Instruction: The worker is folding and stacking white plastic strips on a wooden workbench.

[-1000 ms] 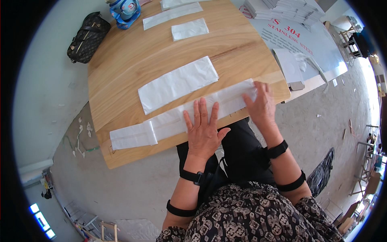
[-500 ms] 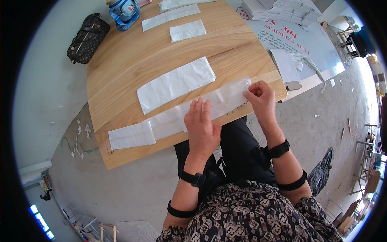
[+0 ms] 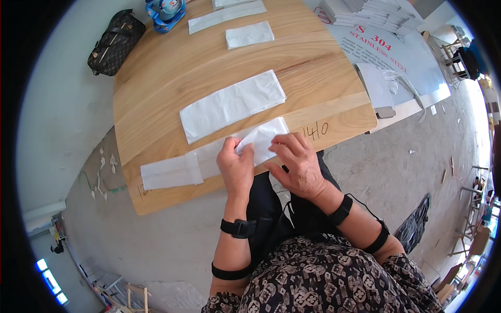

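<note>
A long, thin white plastic bag point(image 3: 209, 155) lies flattened along the table's near edge, its right part doubled back toward the left. My left hand point(image 3: 236, 166) is closed on the doubled part, thumb and fingers pinching the film. Just right of it, my right hand point(image 3: 298, 166) has its thumb apart from its bent fingers, the fingertips at the bag's near edge with nothing seen gripped. The left end of the bag shows a flat folded flap point(image 3: 171, 172). Behind it lies a wider folded white bag point(image 3: 234, 106).
Smaller folded white pieces point(image 3: 250, 35) lie farther back on the wooden table point(image 3: 156, 112). A dark patterned handbag point(image 3: 116, 43) and a blue bottle holder point(image 3: 166, 14) stand at the far left. Right of the table, a metal-topped surface point(image 3: 376, 52) bears stacked white boxes point(image 3: 360, 14).
The bag's right end has been folded over to the left, baring handwriting on the table. My right hand has moved left and loosened; my left hand has gone from flat to pinching.
</note>
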A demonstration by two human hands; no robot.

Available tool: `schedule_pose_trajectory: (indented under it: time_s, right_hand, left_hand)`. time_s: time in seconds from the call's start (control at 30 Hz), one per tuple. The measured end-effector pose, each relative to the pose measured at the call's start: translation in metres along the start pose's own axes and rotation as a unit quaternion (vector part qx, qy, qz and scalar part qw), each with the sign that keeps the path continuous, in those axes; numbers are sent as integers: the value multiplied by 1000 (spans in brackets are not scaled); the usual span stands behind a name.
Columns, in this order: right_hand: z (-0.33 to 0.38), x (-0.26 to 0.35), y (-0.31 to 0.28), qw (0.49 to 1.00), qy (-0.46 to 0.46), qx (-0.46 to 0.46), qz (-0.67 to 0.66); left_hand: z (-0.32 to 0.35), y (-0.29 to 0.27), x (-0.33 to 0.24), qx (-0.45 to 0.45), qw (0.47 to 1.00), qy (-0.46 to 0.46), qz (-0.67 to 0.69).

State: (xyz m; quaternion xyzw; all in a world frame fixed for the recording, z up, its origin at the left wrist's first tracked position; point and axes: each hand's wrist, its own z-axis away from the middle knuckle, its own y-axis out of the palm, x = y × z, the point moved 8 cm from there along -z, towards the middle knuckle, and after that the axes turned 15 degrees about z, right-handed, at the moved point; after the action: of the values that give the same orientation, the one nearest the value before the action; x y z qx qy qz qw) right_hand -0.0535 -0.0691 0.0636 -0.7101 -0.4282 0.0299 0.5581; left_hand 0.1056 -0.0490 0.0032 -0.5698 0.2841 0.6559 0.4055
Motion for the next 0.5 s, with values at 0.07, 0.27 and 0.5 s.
schedule_pose_trajectory:
  time_s: [0.07,0.27,0.5]
  right_hand:
    - [-4,-1,5,999,-17,4,34]
    - [5,-12,40,986,-26,109,122]
    - [7,-11,48,970,-40,168,174]
  left_hand:
    - [-3,2,-7,10,995,102,-18]
    - [-2,8,-13,-14,974,175,-140]
    - [-2,-3,-12,-35,978,173,-113]
